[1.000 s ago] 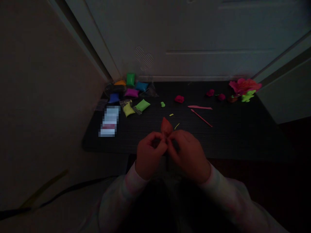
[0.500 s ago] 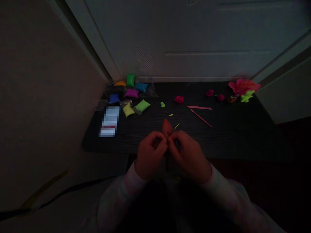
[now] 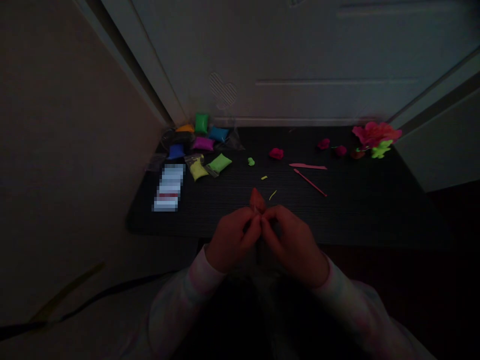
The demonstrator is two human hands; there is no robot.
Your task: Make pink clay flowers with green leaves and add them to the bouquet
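Note:
An orange-red pointed lump of modelling clay (image 3: 256,199) sticks up beyond my fingertips at the table's near edge. My left hand (image 3: 233,237) pinches at its lower end from the left, thumb against index finger. From the right, my right hand (image 3: 294,245) meets it in a matching pinch. The fingertips nearly touch each other and hide the clay's lower part. Just beyond lie a thin yellow-green clay strip (image 3: 273,195) and a short yellow clay bit (image 3: 264,178).
On the dark table (image 3: 210,215), several coloured clay packets (image 3: 203,144) lie at back left, behind a pixelated bright rectangle (image 3: 169,187). Two pink modelling tools (image 3: 310,182) rest right of centre. Crimson clay lumps (image 3: 276,153) and a pink flower-like piece (image 3: 375,133) sit farther back.
Both hands stay together and the clay's tip has dropped slightly toward me. My left-hand fingers have drawn closer together. The things on the table have not moved.

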